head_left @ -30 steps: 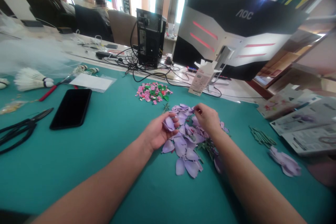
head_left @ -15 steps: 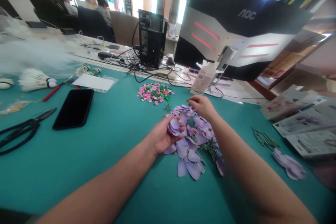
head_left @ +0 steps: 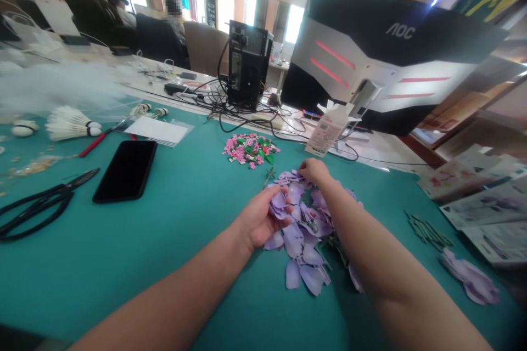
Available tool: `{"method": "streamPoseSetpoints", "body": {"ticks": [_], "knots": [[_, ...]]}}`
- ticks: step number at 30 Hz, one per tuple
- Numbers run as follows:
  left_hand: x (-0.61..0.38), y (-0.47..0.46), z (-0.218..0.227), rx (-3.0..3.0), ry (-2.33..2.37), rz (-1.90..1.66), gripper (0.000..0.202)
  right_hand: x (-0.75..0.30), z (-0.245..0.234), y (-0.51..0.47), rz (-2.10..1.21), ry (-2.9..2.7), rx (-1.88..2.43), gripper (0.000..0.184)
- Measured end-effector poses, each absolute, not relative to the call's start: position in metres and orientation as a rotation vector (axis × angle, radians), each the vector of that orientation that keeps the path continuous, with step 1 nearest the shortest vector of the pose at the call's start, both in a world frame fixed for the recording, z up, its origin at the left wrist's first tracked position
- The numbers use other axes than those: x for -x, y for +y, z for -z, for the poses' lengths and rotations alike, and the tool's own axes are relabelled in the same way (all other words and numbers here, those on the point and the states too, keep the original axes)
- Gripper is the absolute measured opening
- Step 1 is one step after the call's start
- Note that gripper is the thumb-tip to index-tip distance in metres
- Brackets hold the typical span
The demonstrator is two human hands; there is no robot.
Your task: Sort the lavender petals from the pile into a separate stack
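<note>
1. Petals (head_left: 298, 241) in lilac are heaped loosely on a teal mat (head_left: 164, 219), between the two hands.
2. A small bunch of petals (head_left: 279, 204) is gripped by the left hand (head_left: 261, 219), with the fingers curled around it.
3. The right hand (head_left: 315, 171) is rested on the far edge of the heap, with the fingers bent down onto the petals; whether any petal is pinched cannot be told.
4. A cluster of pink and green flower pieces (head_left: 249, 149) is laid just beyond the heap.
5. Black-handled scissors (head_left: 41, 205) and a black smartphone (head_left: 125, 170) are placed well to the left; green stems (head_left: 426, 230) and more lilac petals (head_left: 469, 282) are placed to the right.
</note>
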State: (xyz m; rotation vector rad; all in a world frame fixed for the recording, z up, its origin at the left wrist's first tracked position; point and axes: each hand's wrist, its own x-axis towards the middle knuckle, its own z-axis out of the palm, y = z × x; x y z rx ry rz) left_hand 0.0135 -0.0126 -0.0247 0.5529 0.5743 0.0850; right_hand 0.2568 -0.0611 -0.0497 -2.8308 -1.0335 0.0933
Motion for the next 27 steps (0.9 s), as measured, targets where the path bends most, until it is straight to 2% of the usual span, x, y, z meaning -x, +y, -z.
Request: {"method": "streamPoseSetpoints", "body": {"ticks": [4, 9, 14, 17, 23, 27], "knots": [[-0.013, -0.012, 0.025, -0.55, 0.574, -0.105, 0.015, -0.257, 0.048, -0.066, -0.044, -0.974, 2.78, 0.021], [-0.014, -0.009, 0.026, -0.525, 0.554, -0.129, 0.026, -0.247, 0.025, -0.079, 0.044, -0.938, 2.631, 0.021], [-0.015, -0.005, 0.026, -0.5, 0.503, -0.151, 0.036, -0.193, -0.003, -0.088, -0.153, -1.155, 2.2, 0.013], [-0.015, -0.004, 0.023, -0.501, 0.485, -0.192, 0.043, -0.171, -0.011, -0.091, -0.253, -1.277, 2.09, 0.013], [-0.012, -0.001, 0.016, -0.496, 0.561, -0.209, 0.019, -0.21, 0.012, -0.098, 0.096, -1.278, 2.61, 0.027], [-0.011, 0.001, 0.015, -0.49, 0.569, -0.21, 0.018, -0.229, 0.036, -0.098, 0.148, -1.374, 2.726, 0.029]]}}
